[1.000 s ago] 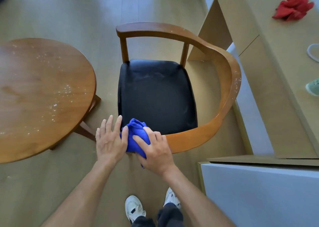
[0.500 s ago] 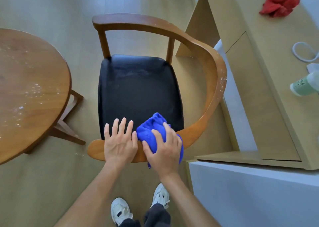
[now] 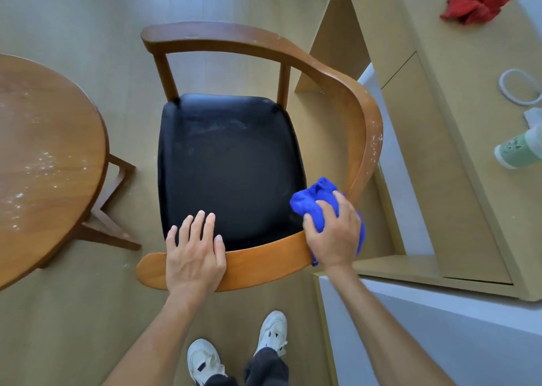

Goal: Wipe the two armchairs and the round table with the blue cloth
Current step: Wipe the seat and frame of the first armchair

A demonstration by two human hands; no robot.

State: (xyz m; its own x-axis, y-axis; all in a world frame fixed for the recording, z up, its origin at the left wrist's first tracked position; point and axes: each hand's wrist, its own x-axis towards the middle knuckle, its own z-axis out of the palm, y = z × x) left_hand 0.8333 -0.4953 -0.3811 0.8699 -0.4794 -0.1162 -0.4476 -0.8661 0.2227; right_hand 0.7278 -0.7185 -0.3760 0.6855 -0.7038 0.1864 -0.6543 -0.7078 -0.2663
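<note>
Right grip bunching blue cloth on armchair rail, left grip spread flat beside

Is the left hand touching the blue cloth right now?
Apart. The head view shows the left hand flat on the armchair's wooden rail, with bare rail between it and the blue cloth.

Bare forearms with no sleeves in view, dark trousers, and white sneakers with small dark markings on the uppers
</note>
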